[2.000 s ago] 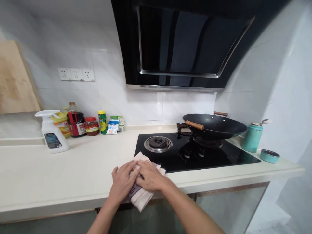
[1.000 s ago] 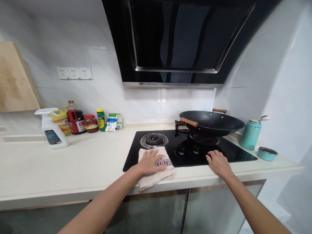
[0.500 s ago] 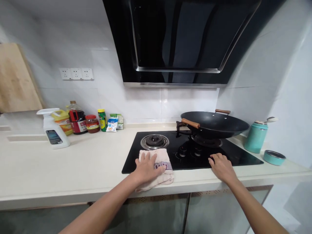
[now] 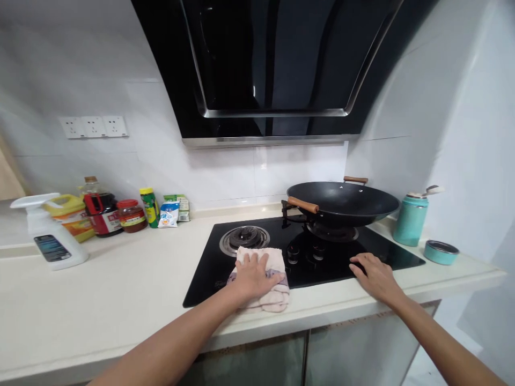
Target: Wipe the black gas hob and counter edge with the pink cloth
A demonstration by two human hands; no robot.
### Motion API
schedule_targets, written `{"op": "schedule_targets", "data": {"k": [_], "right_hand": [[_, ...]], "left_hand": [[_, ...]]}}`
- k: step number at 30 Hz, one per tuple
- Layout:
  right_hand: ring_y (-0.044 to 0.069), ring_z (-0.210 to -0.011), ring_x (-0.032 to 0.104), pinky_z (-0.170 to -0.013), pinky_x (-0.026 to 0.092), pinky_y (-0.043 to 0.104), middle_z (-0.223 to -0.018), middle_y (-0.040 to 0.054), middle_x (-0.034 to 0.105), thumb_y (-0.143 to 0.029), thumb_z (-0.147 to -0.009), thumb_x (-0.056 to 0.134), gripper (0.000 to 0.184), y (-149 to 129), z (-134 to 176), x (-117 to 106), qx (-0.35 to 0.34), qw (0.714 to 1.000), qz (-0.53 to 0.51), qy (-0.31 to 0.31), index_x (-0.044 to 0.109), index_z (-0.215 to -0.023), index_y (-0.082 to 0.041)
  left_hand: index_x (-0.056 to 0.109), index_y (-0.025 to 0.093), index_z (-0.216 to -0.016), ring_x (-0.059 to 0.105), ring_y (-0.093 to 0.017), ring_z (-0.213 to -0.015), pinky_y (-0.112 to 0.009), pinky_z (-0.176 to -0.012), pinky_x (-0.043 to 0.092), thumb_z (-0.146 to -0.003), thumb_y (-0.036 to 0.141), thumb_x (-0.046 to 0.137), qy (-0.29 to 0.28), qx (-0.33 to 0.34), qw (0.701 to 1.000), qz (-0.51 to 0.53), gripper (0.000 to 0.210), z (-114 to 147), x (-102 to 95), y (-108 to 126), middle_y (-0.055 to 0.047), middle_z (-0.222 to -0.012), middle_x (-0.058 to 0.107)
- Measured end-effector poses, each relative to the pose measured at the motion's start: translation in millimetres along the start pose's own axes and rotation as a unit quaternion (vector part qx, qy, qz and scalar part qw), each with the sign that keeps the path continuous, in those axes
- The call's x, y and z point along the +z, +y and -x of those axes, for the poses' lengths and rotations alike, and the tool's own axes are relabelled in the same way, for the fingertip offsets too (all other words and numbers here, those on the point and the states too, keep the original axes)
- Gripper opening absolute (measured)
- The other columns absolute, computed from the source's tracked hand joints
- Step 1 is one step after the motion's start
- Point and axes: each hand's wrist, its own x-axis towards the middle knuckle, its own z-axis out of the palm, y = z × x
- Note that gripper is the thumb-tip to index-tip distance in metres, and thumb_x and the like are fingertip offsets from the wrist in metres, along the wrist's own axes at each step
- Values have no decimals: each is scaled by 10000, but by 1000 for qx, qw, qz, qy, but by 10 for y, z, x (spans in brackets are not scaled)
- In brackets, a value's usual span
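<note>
My left hand (image 4: 254, 277) lies flat with its fingers spread on a folded pale pink towel (image 4: 276, 259). Under it, the towel covers part of the front of a black glass gas cooktop (image 4: 203, 276) and hangs over onto the counter. Just behind the towel is the left burner (image 4: 245, 237). My right hand (image 4: 375, 276) rests near the cooktop's front right edge, fingers loosely bent and apart, with nothing seen in it. Two control knobs (image 4: 306, 253) sit between my hands. A black wok (image 4: 344, 201) with wooden handles stands on the right burner.
A white spray bottle (image 4: 52, 236), a soy sauce bottle (image 4: 104, 212), a red-lidded jar (image 4: 131, 216) and seasoning packets (image 4: 169, 213) stand at left. A teal flask (image 4: 411, 220) and a teal bowl (image 4: 441, 252) are at right. The range hood (image 4: 261, 64) hangs above.
The view has turned right, so the counter items appear farther left. My left hand has slid the towel rightward across the cooktop front. My right hand has shifted slightly right.
</note>
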Motion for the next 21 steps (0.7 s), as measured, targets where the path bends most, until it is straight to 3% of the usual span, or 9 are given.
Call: {"op": "schedule_targets", "data": {"k": [3,6,12,18,21], "right_hand": [[270,-1103,622,-895,450,426,-1184,86,674,-504,-980,391,404,-44,68,15,-9,999,16,28,678,-1081,-237],[263,-1102,620,-899,441,422,-1172,85,676,-509,-991,386,404,-103,99,-1,-10,999,3,35,671,-1075,-236],[259,-1091,623,-916,439,416,-1165,84,677,-498,-979,426,376,-124,99,-44,-10,999,-21,48,676,-1079,-236],[263,-1089,617,-931,434,431,-1151,79,677,-465,-974,453,330,-130,77,-76,5,998,-47,47,685,-1062,-247],[255,-1081,611,-936,426,432,-1147,74,677,-434,-970,471,300,-137,64,-98,10,997,-57,42,691,-1058,-250]], "left_hand": [[314,236,-1588,297,-467,-1476,-683,-1147,207,-880,780,319,14,7,1000,-18,893,-191,-8,104,-200,-1586,406],[436,241,-1520,415,-460,-1388,-660,-1129,242,-923,663,379,33,19,998,-41,733,-391,-22,201,-200,-1485,505],[615,214,-1306,551,-328,-1250,-451,-1083,385,-968,319,452,64,70,992,-86,389,-869,-108,236,-170,-1292,606],[525,192,-1394,659,-309,-1102,-426,-911,528,-956,282,537,65,25,991,-112,447,-1459,-176,280,-210,-1346,530],[496,211,-1419,657,-262,-1079,-443,-895,559,-988,365,563,49,19,991,-123,463,-1704,-201,319,-160,-1413,517]]}}
